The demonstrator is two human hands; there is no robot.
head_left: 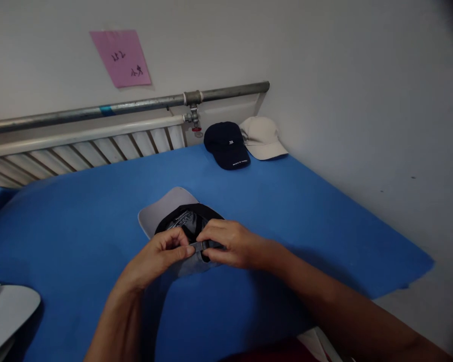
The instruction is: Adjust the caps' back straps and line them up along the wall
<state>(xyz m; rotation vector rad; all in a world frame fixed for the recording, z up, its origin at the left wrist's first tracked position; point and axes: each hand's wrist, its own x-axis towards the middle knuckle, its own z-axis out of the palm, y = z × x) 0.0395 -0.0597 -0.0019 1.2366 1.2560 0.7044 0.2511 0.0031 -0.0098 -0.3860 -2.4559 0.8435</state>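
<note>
The gray cap [185, 219] slants diagonally, brim [159, 210] far-left.

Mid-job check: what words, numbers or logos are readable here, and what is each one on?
"152", first digit uncertain: handwritten on the pink paper sheet.
"小" plus a second, unclear character: lower on that sheet.
Perhaps "TA", too small to be sure: white mark on the front of the dark navy fabric cap.
White line on that cap's brim: too small to read.
Lettering inside the grey fabric cap: too blurred to read.
</note>
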